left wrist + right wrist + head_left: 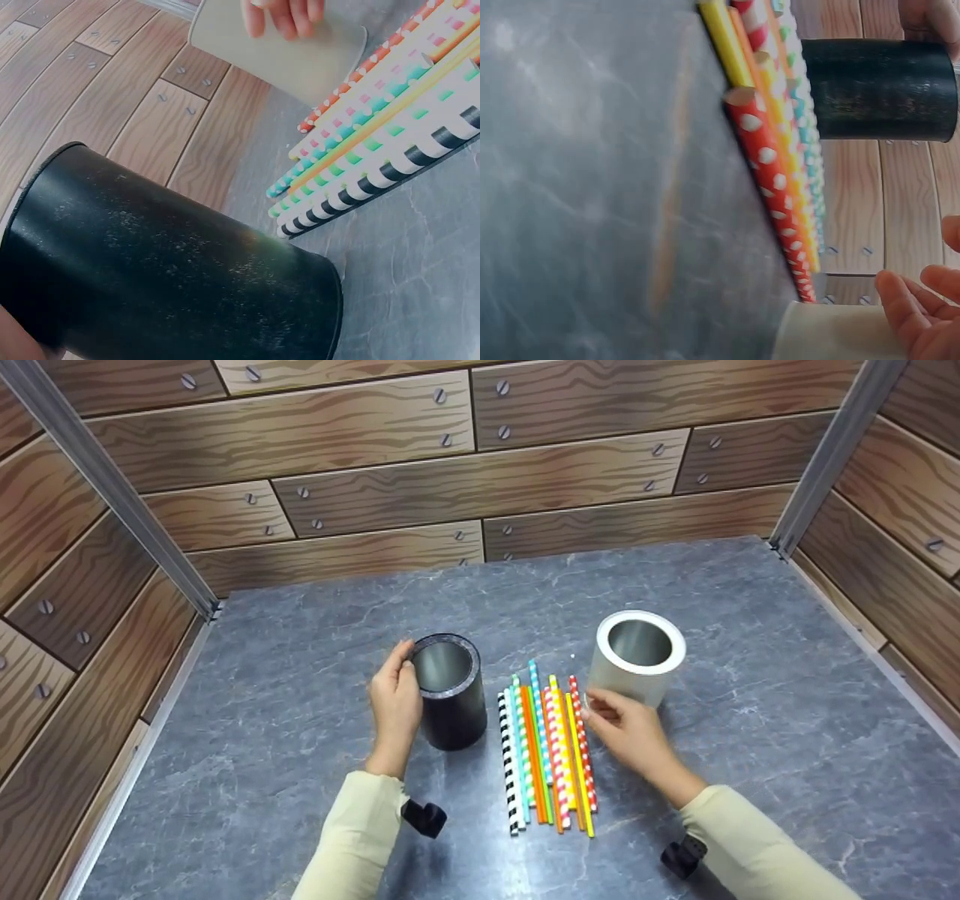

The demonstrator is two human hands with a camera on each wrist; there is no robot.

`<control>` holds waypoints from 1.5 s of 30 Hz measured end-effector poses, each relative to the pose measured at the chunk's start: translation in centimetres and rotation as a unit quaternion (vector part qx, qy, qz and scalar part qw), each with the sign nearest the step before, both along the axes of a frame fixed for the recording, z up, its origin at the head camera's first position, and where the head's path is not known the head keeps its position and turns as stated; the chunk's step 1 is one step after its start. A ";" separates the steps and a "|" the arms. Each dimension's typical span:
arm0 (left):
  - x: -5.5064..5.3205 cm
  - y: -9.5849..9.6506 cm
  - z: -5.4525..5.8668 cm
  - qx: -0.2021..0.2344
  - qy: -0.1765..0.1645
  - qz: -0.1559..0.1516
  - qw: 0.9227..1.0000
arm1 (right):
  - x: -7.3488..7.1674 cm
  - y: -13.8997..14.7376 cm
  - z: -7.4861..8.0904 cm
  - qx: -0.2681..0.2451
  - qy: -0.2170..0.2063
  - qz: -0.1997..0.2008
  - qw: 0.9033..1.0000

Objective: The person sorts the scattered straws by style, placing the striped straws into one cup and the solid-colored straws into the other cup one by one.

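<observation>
A black cylindrical canister (454, 716), its mouth facing up, stands left of a row of patterned paper straws (536, 757). My left hand (395, 701) is at the canister's left side, fingers and thumb extended up near its rim; only a bit of it shows in the left wrist view's lower corner. To the right of the straws stands a white canister (626, 682) with a thick rim. My right hand (626, 731) is before its lower front, fingertips close to the red dotted straw (585, 765). Its fingers (904, 307) look loosely bent and apart, with nothing between them.
The straws lie side by side on a grey marbled tabletop (300, 675), in striped, dotted and plain colours. Wood-patterned panels (375, 502) wall the back and both sides, with metal posts (840, 450) at the corners.
</observation>
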State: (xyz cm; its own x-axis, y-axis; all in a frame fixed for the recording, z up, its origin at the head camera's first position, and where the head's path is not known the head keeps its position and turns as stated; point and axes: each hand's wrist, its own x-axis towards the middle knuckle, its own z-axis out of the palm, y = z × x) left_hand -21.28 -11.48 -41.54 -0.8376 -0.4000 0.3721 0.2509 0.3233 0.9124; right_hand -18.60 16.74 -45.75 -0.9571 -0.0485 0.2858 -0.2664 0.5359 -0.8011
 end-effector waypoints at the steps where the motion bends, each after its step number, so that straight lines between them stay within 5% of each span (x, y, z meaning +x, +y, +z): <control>1: 0.0 0.0 -0.1 0.004 0.000 0.000 1.000 | 0.0 -0.1 -0.2 0.002 -0.006 -0.001 1.000; 10: -0.3 0.2 -0.6 0.016 0.003 0.020 1.000 | -0.2 -0.6 -2.2 0.036 -0.025 -0.004 0.999; 24: -0.4 0.2 -1.5 0.022 0.022 0.028 0.999 | -1.0 -1.6 -2.9 0.097 -0.044 0.005 0.994; 34: -0.2 0.2 -2.4 0.027 0.045 0.018 0.998 | -1.5 -2.2 -3.4 0.149 -0.017 0.006 0.989; 45: -0.5 0.1 -3.0 0.018 0.069 0.014 0.997 | -2.2 -2.9 -3.2 0.128 -0.036 -0.024 0.991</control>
State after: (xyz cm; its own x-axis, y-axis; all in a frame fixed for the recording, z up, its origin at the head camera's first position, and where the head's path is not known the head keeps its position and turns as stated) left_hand -21.78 -11.38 -44.51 -0.7681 -0.4370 0.4680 0.3660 0.3001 0.8809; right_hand -20.81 13.88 -48.94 -0.9774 -0.0637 0.2018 -0.1828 0.7343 -0.6538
